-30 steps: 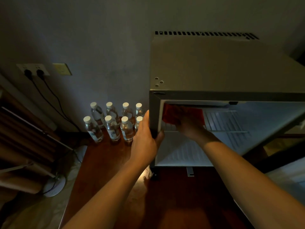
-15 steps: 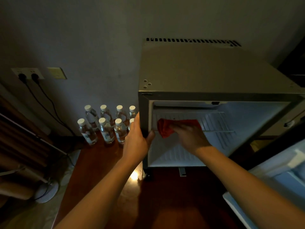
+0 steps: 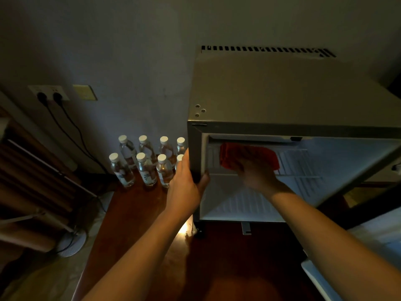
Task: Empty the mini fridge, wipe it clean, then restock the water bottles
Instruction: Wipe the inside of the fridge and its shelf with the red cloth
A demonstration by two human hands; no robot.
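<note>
Head view, wiping stage. Mini fridge is standing on the brown surface against the wall, its cavity showing no bottles on the wire shelf or on the floor below it. The door is swung out of frame to the right; only a pale edge is showing at lower right, and I cannot tell how far it is open.

Change over the last second: the red cloth is travelling across the upper rear of the cavity, first high at the left corner, then dropping lower, now spreading wider toward the middle above the shelf. Judgement: emptying is done, wiping is partway through, the lower cavity is probably untouched, restocking is not yet begun.

Left hand is still bracing the cabinet's left front edge, fingers laid straight along the outer side wall, thumb hooked over the front frame. Right hand is pressing the cloth against the interior; it is motion-blurred, so I cannot tell whether the fingers are flat or curled.

Water bottles, eight white-capped, are standing upright in two rows on the surface just left of the fridge, the nearest partly hidden behind the left hand.

Room for moving: open cavity to the right of the cloth; the shelf front edge is limiting downward sweep. Two cords are hanging from the wall outlet, well left of the bottles.
</note>
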